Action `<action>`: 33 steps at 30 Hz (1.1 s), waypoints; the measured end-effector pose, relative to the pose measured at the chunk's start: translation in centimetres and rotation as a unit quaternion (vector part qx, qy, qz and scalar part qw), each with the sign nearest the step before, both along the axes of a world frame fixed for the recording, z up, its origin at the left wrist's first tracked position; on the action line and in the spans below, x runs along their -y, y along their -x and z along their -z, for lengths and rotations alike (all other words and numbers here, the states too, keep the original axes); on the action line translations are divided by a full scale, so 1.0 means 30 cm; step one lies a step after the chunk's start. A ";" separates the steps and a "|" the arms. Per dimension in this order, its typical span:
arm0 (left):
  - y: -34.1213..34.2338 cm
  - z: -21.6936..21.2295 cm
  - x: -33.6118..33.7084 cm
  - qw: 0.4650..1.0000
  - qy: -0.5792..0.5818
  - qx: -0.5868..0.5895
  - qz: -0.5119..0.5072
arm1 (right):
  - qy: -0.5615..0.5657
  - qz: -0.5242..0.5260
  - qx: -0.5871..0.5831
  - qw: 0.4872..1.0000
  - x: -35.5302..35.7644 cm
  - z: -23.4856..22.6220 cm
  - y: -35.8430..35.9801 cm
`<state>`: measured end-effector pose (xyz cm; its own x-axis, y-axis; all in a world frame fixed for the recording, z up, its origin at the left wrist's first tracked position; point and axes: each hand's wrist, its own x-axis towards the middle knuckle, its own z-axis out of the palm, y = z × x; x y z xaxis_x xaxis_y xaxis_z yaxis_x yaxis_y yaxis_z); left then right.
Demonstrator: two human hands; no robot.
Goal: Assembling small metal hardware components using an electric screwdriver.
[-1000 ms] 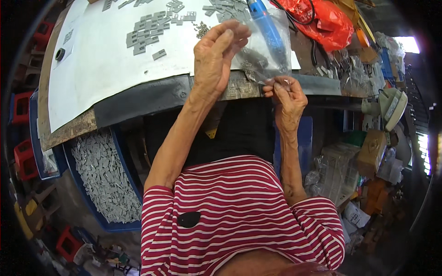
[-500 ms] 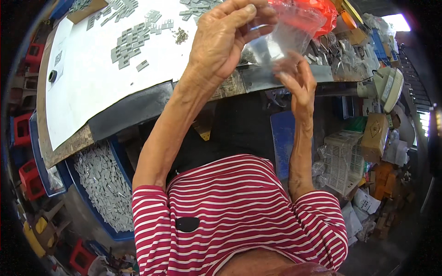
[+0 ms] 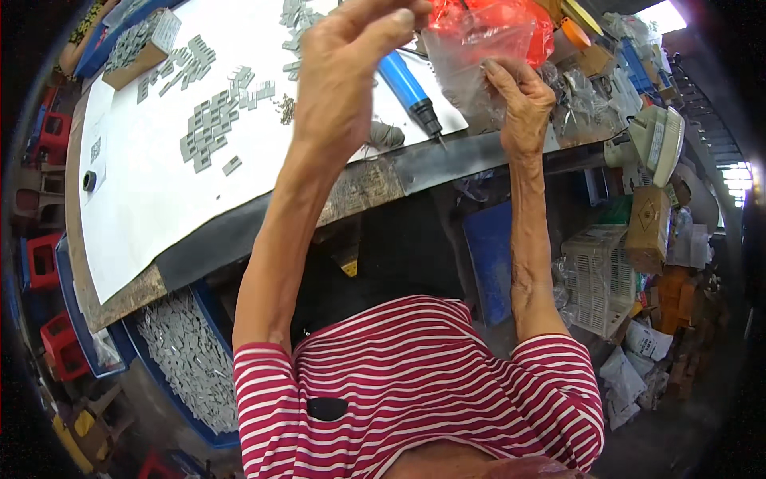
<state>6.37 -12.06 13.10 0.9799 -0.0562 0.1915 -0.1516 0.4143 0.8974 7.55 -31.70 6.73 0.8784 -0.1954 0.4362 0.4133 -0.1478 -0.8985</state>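
My right hand [image 3: 527, 112] pinches a clear plastic bag [image 3: 463, 68] by its right side, over the table's front edge. Up at the top of the view is my left hand [image 3: 339, 72], its thumb stretched out and its fingers loosely apart, partly cut off by the frame. I see nothing held in it. Below and right of its fingers lies a blue electric screwdriver [image 3: 403, 80] with a black nose and thin bit. Small grey rectangular pieces [image 3: 211, 124] are laid out in rows on the white sheet [image 3: 144, 191], beside a small pile of brownish bits [image 3: 285, 108].
A red plastic bag [image 3: 495, 32] lies behind the clear one. At the far left stands a cardboard box [image 3: 144, 60] of grey pieces, with a black ring [image 3: 89, 181] nearer. Beneath the table sits a blue bin [image 3: 209, 319] of grey pieces. A lamp-like fixture [image 3: 658, 144] juts out right.
My left hand has moved left and up, away from the clear bag. The right hand now pinches the bag, which has moved up and left, and the screwdriver has come into sight.
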 end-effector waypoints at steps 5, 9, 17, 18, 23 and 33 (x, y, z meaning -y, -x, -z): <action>0.026 0.025 -0.214 0.969 0.054 0.242 0.023 | -0.076 -0.037 0.014 0.996 0.057 0.013 -0.126; 0.068 0.086 -0.309 0.968 -0.006 0.249 -0.019 | -0.095 -0.010 0.019 0.995 0.076 0.065 -0.202; 0.167 0.216 -0.389 0.978 -0.141 0.044 -0.151 | 0.101 0.218 -0.048 0.969 0.205 0.209 -0.100; 0.179 0.238 -0.406 0.975 -0.157 0.022 -0.153 | 0.112 0.239 -0.025 0.964 0.227 0.210 -0.085; 0.259 0.340 -0.456 0.959 -0.209 -0.047 -0.188 | 0.323 0.272 0.077 0.903 0.107 0.116 0.056; 0.295 0.407 -0.435 0.923 -0.320 -0.023 -0.211 | 0.452 0.020 0.008 0.892 -0.159 0.138 -0.166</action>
